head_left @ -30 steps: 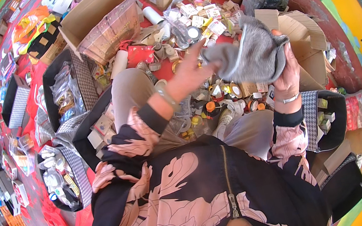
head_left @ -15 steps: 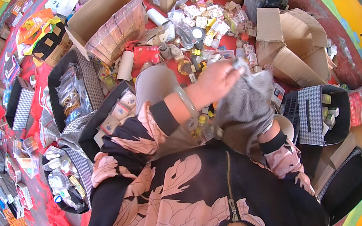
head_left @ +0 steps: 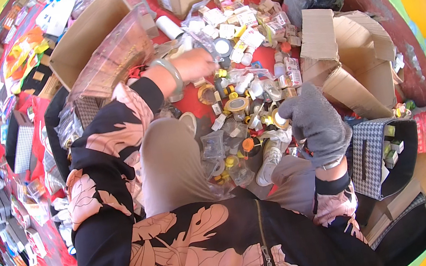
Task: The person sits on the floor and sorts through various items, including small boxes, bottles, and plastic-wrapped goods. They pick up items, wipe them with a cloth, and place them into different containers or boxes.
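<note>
Grey cloth [head_left: 314,119] over right hand [head_left: 327,142], left hand [head_left: 192,66] blurred (can't tell either's fingers); houndstooth bin [head_left: 367,147] holds boxes [head_left: 392,158].

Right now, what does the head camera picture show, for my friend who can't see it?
A gray cloth covers a person's right hand, while the left hand reaches toward small boxes heaped on a red floor. Open cardboard boxes stand nearby.
</note>
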`<state>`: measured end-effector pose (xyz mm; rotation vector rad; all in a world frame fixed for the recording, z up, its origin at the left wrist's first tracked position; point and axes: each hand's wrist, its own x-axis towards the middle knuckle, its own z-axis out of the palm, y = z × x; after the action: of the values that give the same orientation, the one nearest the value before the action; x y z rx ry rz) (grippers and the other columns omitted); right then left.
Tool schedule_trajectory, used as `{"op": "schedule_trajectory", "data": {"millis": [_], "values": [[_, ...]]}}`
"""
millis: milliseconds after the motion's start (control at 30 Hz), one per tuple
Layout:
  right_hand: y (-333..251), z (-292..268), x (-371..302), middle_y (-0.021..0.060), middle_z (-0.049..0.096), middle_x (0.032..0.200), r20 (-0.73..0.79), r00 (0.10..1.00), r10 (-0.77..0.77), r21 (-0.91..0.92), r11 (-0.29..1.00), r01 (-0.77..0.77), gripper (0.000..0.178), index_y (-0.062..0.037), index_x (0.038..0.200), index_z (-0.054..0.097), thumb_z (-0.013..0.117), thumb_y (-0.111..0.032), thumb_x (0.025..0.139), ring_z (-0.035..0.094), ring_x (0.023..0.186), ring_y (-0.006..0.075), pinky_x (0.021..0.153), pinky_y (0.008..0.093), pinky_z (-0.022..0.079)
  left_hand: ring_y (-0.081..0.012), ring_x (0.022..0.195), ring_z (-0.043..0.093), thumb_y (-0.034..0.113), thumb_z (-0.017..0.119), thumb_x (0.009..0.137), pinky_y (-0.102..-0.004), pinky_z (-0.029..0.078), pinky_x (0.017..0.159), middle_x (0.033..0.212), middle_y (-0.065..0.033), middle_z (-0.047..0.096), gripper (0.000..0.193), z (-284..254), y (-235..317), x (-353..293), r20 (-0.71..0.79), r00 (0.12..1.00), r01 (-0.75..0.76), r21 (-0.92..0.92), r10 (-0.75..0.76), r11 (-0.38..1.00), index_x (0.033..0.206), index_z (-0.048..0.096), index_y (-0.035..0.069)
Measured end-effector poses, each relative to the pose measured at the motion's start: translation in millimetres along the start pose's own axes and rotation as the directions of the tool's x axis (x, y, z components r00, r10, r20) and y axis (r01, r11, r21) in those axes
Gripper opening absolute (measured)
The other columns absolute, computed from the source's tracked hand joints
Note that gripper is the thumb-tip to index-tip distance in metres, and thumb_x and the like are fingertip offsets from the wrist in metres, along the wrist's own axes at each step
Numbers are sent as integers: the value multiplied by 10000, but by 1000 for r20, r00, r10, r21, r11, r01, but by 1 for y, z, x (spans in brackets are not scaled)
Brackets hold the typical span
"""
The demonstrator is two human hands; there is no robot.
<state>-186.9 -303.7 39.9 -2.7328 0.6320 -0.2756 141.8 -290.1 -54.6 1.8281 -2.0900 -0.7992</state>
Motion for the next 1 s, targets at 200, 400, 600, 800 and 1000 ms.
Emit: {"op": "schedule_trajectory", "data": {"millis": [200,400,600,800,1000], "values": [[14,23,-15,90,550,771,-106,961,256,11,966,-257,113,-72,776,590,559,-97,670,541,812,287,739,390,412,-289,719,638,326,543,810,-392,487,716,772,-156,665,325,3,-54,91,156,950,271,26,-271,962,789,685,35],[8,16,-27,101,545,828,-74,950,303,-44,951,-306,182,-70,856,574,566,-97,676,532,858,295,786,390,409,-313,830,642,192,527,808,-411,502,747,925,-190,648,229,139,-155,149,80,991,51,504,-105,862,880,682,39],[9,6,-33,112,540,885,-45,927,372,-157,914,-374,255,-68,935,557,574,-97,682,524,904,304,834,390,407,-359,925,612,260,491,829,-429,477,826,996,-202,634,308,246,-139,148,243,957,87,285,-160,955,913,675,28],[22,5,-34,123,535,942,-78,897,436,-277,854,-439,331,-66,1015,541,582,-97,688,515,950,312,881,390,404,-358,1136,506,611,652,628,-378,389,972,1236,-238,512,889,319,-104,114,90,885,441,-473,-456,763,1259,483,9],[19,6,-45,109,552,1049,-78,900,430,-309,847,-432,410,-81,1118,523,593,-109,716,513,1021,294,940,374,387,-390,1179,456,648,727,500,-399,397,960,1266,-285,432,1106,327,-68,109,170,862,507,-259,-478,822,1362,355,63]]}}
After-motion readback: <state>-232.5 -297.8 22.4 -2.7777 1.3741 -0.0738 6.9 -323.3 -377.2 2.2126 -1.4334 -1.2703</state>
